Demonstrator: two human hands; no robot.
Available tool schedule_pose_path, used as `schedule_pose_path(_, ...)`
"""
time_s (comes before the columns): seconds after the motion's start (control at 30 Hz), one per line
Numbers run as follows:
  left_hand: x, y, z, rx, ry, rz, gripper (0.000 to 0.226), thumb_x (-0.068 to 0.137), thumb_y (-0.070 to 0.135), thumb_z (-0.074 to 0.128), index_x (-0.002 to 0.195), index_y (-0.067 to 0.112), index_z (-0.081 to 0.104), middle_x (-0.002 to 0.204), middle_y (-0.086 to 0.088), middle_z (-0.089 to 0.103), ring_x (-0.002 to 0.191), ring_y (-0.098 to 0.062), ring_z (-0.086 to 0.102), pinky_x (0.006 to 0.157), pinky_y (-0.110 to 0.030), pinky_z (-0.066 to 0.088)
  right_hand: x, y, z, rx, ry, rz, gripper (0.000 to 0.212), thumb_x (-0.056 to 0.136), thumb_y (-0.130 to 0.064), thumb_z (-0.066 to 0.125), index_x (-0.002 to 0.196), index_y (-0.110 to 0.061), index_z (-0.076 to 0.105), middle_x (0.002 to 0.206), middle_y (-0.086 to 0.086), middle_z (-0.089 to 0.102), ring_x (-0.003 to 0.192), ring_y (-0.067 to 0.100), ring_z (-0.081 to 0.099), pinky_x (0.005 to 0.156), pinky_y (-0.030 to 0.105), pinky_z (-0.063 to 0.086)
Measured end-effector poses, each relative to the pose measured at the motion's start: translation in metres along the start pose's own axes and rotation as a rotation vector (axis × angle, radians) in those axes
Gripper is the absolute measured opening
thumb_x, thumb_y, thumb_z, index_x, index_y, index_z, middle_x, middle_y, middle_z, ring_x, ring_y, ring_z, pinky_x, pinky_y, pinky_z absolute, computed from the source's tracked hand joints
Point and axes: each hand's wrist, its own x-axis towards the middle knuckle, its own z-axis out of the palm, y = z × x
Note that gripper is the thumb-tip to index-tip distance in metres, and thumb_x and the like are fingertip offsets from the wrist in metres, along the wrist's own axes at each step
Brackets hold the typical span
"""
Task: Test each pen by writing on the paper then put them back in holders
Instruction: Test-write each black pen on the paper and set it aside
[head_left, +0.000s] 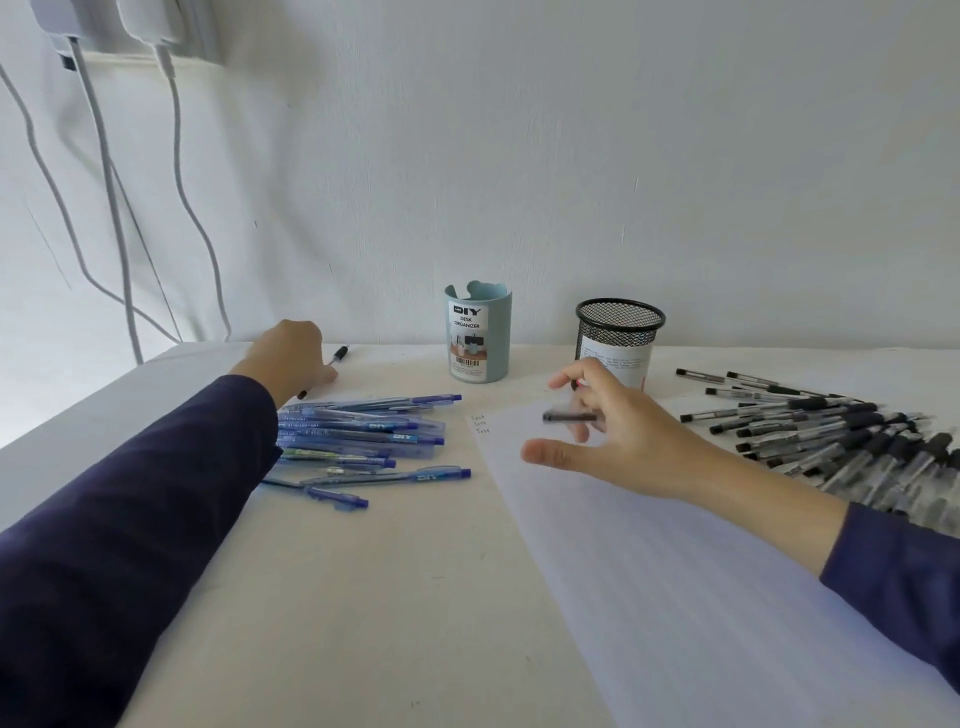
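**Head view, step in hand.** Your left hand (291, 358) reaches to the far left of the table (389, 597), fingers curled down over a black pen (340, 353) whose two ends show on either side of the hand. Whether the pen is lifted off the surface cannot be told.

Your right hand (613, 431) hovers over the top edge of the paper (675, 545), thumb and forefinger spread wide. A short dark piece (569, 417), blurred, sits by the lower fingers; whether they hold it cannot be told.

Three short test words (480, 423) stand at the paper's top left corner, so testing looks barely begun. The blue pens (363, 436) lie loose left of the paper, and the black pens (831, 436) lie loose to its right.

**Next move.** Judged from this, you are fetching the next pen. Bring it to the paper, pass it to the writing hand, and write below the existing marks.

**Head view, containers.**
- The blue holder (478, 338) stands upright near the wall, behind the blue pens. No pen shows above its rim; its inside is hidden.
- The mesh holder (618, 338) stands upright to its right, just behind your right hand. No pen rises above its rim.

Both holders probably await every pen.
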Motion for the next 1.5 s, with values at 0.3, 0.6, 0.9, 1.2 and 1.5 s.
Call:
schedule_pose_path(0.3,-0.041,0.053,-0.027,-0.288,0.258,0.478,0.018,0.096,0.024,0.056,0.1,0.015,0.072,0.093,0.001,0.069,0.082,-0.016,0.065,0.079,-0.035,0.055,0.018,-0.01,-0.04,0.228,0.149,0.063,0.035,0.105,-0.04,0.03,0.112,-0.021,0.058,0.087,0.003,0.071,0.089,0.012,0.065,0.082,0.019,0.05)
schedule_pose_path(0.6,-0.158,0.107,0.004,-0.452,-0.005,1.34,0.03,0.096,0.025,0.059,0.124,0.017,0.067,0.13,0.004,0.062,0.119,-0.011,0.059,0.099,-0.03,0.047,0.049,-0.011,-0.012,0.663,-0.165,0.259,0.025,0.099,-0.011,0.043,0.106,-0.008,0.066,0.098,0.011,0.074,0.085,0.017,0.068,0.073,0.024,0.056)
schedule_pose_path(0.9,-0.171,0.113,0.017,-0.551,-0.151,1.375,0.036,0.097,0.022,0.057,0.133,0.019,0.06,0.146,0.003,0.049,0.141,-0.01,0.036,0.114,-0.042,0.034,0.072,-0.014,0.042,0.39,0.002,0.188,0.037,0.083,-0.034,0.076,0.064,-0.018,0.049,0.051,-0.006,0.054,0.049,0.007,0.047,0.05,0.016,0.036)
schedule_pose_path(1.2,-0.172,0.114,0.016,-0.53,-0.135,1.371,0.037,0.095,0.024,0.06,0.132,0.02,0.061,0.144,0.005,0.052,0.139,-0.008,0.039,0.112,-0.038,0.034,0.076,-0.006,0.057,0.321,0.15,0.165,0.037,0.083,-0.014,0.069,0.052,-0.013,0.048,0.045,-0.002,0.051,0.043,0.007,0.043,0.049,0.016,0.039)
schedule_pose_path(1.5,-0.175,0.115,0.015,-0.567,-0.13,1.362,0.035,0.093,0.021,0.062,0.128,0.017,0.064,0.14,0.002,0.056,0.136,-0.013,0.044,0.108,-0.037,0.038,0.077,-0.004,0.063,0.297,0.136,0.104,0.035,0.082,-0.009,0.069,0.054,-0.011,0.049,0.039,-0.006,0.049,0.042,0.004,0.044,0.051,0.013,0.042)
